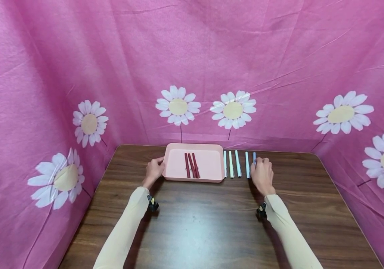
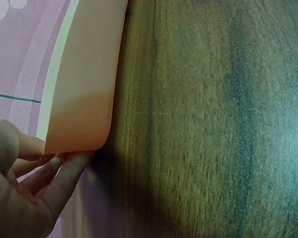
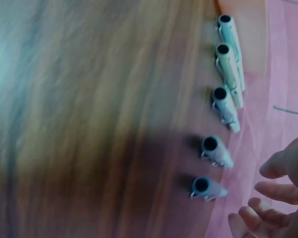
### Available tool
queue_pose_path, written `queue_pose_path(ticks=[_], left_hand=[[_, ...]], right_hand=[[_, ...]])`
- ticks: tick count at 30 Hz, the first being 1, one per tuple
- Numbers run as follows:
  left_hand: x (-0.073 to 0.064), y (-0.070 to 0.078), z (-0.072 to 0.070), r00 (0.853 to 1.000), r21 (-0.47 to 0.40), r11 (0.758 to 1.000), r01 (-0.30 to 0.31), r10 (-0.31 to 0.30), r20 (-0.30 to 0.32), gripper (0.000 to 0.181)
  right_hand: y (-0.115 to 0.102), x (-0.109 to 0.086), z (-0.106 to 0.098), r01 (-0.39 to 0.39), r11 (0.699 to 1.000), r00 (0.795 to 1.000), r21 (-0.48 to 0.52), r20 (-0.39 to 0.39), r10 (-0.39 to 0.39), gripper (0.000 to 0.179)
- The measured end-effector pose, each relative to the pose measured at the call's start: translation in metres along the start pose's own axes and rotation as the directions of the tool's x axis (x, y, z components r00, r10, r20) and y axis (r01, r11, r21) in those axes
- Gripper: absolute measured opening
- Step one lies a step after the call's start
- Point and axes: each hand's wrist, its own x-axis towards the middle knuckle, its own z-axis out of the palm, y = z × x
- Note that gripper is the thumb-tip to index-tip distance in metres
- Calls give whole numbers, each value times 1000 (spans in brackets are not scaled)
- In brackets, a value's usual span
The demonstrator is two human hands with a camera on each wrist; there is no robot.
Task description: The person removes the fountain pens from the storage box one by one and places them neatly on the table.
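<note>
Cream sleeves [image 1: 121, 231] span the worktop [image 1: 192, 228]; the left grip [image 1: 154, 171] pinches the tray [image 1: 210, 163], where three dark red pens [image 1: 191, 165] already lie. Five green and blue pens [image 1: 237, 164] lie outside, the right grip [image 1: 262, 175] loosely spread, empty, beside them.

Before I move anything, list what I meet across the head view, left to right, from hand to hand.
Left hand, pink tray holding three dark red pens, pale blue pen, pale green pen, light blue pen, another light blue pen, darker blue pen, right hand.
</note>
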Motion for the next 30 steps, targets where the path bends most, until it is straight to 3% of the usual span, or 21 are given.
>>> queue_pose_path(ticks=[5, 15, 30], left_hand=[[0, -2, 1, 1000, 3, 1000, 10, -10, 1, 41], [0, -3, 2, 1000, -4, 1000, 7, -7, -2, 41], [1, -1, 0, 1000, -8, 1000, -4, 4, 7, 40]], right_hand=[[-16, 2, 4, 41, 998, 999, 51, -30, -40, 22], [-45, 8, 11, 49, 991, 999, 122, 15, -51, 23], [-83, 1, 32, 218, 969, 976, 119, -13, -218, 20]])
